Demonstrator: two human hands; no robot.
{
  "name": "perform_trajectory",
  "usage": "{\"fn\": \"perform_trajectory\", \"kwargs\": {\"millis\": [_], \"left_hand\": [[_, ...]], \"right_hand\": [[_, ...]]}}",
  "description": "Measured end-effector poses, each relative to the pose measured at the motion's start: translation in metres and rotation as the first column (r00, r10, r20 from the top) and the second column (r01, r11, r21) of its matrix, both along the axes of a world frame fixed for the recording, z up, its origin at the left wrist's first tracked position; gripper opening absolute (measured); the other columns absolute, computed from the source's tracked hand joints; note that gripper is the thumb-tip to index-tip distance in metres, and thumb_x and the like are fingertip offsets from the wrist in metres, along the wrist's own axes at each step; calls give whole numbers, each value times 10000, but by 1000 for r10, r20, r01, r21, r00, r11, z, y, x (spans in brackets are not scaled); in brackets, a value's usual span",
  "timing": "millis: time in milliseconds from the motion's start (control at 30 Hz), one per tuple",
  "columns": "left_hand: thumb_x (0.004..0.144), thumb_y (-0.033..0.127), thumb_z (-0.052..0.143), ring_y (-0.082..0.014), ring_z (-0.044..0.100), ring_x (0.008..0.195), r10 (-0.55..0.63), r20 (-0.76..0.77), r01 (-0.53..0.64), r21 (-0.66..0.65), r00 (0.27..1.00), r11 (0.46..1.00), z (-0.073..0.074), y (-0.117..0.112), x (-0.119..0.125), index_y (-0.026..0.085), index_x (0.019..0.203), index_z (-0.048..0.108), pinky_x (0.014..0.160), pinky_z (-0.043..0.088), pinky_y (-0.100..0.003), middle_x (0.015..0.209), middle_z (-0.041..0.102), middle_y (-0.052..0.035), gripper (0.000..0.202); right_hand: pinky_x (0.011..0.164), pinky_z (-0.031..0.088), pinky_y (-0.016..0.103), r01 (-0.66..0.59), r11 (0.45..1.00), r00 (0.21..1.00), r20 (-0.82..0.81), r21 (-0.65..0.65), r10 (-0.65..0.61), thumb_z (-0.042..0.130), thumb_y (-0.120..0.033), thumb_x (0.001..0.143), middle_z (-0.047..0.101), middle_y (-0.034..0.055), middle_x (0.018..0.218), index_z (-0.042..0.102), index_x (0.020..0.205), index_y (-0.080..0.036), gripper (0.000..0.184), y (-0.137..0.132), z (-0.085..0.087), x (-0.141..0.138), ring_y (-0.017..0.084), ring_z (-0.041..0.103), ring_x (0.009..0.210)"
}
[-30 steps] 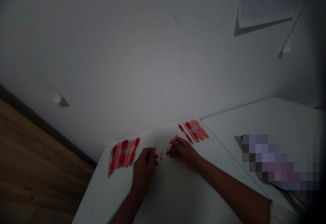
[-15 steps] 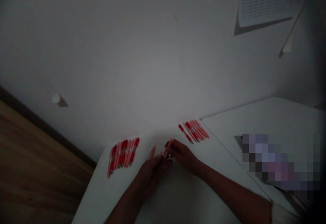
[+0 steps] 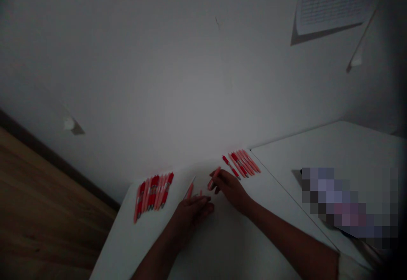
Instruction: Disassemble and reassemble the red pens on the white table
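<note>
Centre of white table [image 3: 219, 246]: right hand [image 3: 230, 189] pinching pink pen [image 3: 214, 178], narrow grip; left hand [image 3: 190, 216] open, empty, second pen [image 3: 190, 191] just beyond it; left pen row [image 3: 154, 191], right pen row [image 3: 241, 163] lie far side, apart from hands

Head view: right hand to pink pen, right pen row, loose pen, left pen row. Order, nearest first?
1. Pink pen: in the right hand.
2. Right pen row: just beyond.
3. Loose pen: to the left.
4. Left pen row: far left.
</note>
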State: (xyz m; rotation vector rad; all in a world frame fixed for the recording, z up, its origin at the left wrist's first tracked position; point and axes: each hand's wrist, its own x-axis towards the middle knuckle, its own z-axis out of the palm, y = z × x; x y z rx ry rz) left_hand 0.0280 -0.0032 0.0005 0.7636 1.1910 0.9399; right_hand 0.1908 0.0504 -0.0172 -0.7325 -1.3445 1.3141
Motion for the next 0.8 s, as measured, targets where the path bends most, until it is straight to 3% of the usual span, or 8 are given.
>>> {"fn": "perform_trajectory", "kwargs": {"millis": [100,167,200,267,400,567,700,800], "left_hand": [[757,288,667,-138,663,592,-83,-316,114,80,945,990,-3,-3,1,109,917,675,538,528,-229,771,720,-74,241],[772,311,616,-141,627,515,-87,-542,201,154,836,967,-4,-7,2,146,911,689,466,484,-244,703,712,-38,228],[786,336,591,-145,614,497,-68,-652,249,189,755,950,-3,-8,2,169,917,702,485,481,-255,627,695,-16,240],[799,350,563,-153,632,549,11,-770,330,286,638,899,-1,-10,2,208,906,719,574,500,-278,680,716,-10,237],[812,344,548,-186,660,718,184,-856,420,411,483,809,2,-9,0,224,849,715,710,494,-306,818,730,-23,208],[851,338,511,-195,639,759,252,-888,462,421,384,780,-1,-6,-4,204,849,668,731,479,-314,855,704,-49,207],[883,350,469,-203,637,804,288,-892,486,435,349,758,-6,-5,-6,209,856,652,772,475,-325,872,689,-60,233],[892,347,453,-207,637,824,295,-898,502,429,326,751,-8,-3,-5,204,866,651,787,474,-331,891,681,-72,245]], "right_hand": [[498,424,254,151,988,987,50,-26,-150,529,-505,847,628,20,691,552,1010,-172,372,7,-3,4,152,575,580],[520,426,269,233,972,959,163,24,-234,526,-461,860,618,6,662,524,1107,-172,380,9,-7,7,151,557,548],[556,435,281,260,963,935,228,73,-270,523,-427,868,615,-1,645,494,1168,-172,395,8,-9,7,158,563,559],[615,439,297,268,949,876,366,169,-313,507,-359,883,612,-6,630,421,1275,-164,446,5,-11,8,169,578,584],[631,406,289,229,925,678,632,304,-376,472,-288,887,622,26,700,419,1287,-154,426,-1,-11,10,181,586,646],[640,382,281,174,920,430,813,352,-393,454,-290,882,635,69,800,450,1260,-170,396,-3,-10,12,199,602,732],[672,389,298,117,928,329,868,354,-373,442,-285,878,642,102,882,459,1260,-186,395,-6,-10,11,224,612,801],[698,393,299,90,929,310,876,360,-369,436,-280,882,644,113,928,465,1257,-188,387,-7,-10,11,227,609,846]]}}
